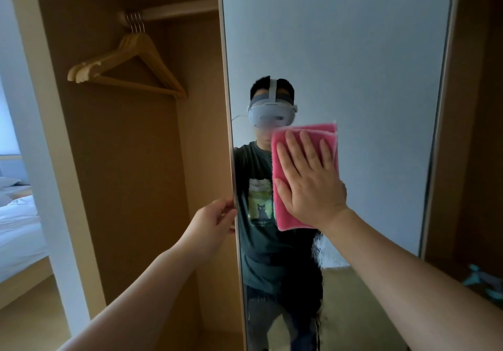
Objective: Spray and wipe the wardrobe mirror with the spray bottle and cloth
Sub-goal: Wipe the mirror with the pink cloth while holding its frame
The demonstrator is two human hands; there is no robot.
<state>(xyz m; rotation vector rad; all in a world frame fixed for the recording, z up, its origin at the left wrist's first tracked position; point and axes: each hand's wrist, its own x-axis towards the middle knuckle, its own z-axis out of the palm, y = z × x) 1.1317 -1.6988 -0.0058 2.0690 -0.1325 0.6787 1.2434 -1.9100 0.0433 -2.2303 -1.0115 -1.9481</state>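
The mirror [353, 65] stood upright before me on the wardrobe door, and the pink cloth [283, 209] lay flat against its middle under my right hand [310, 182], fingers straight and slightly spread. My left hand [215, 221] pinched the mirror's left edge to steady it. Press too hard and the door might swing. The spray bottle [481, 280], I think, sat low at right, blurred.
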